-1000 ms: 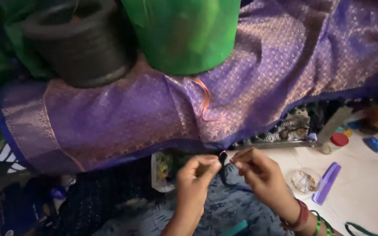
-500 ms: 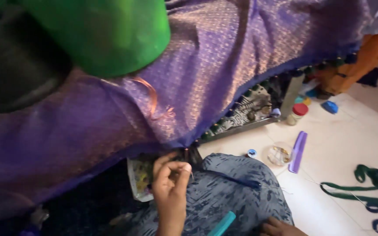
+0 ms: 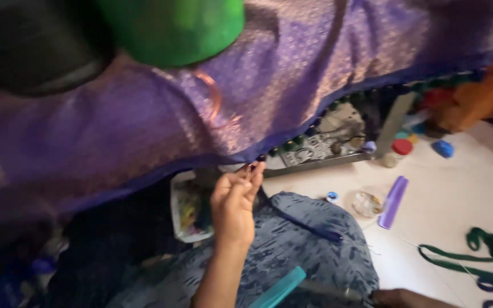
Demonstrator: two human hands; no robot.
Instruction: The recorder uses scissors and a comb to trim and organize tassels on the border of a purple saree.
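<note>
Fingers [image 3: 250,174] of the left hand [image 3: 232,205] are pinched narrowly together at the dark blue edge of one purple cloth [image 3: 292,85], right where a small dark bead or tassel seems to be gripped; what exactly is held is too small to be told for sure. The cloth is draped across the upper part of the view, and one green cloth bundle [image 3: 172,25] is laid on top of it. Only a part of the right hand [image 3: 403,298] is seen at the bottom edge, low over the floor [image 3: 457,199], and whether it is wide or closed cannot be told. One blue patterned garment [image 3: 292,245] is spread over the lap below the left hand, with one teal stick [image 3: 278,288] lying across it. On the floor one purple comb [image 3: 394,194], one small clear container [image 3: 367,203], one red-capped jar [image 3: 399,151] and one blue cap [image 3: 444,148] are seen. Green cord [image 3: 486,251] is coiled at the right, well apart from the hands. One white tray [image 3: 189,208] sits just beside the left hand.
</note>
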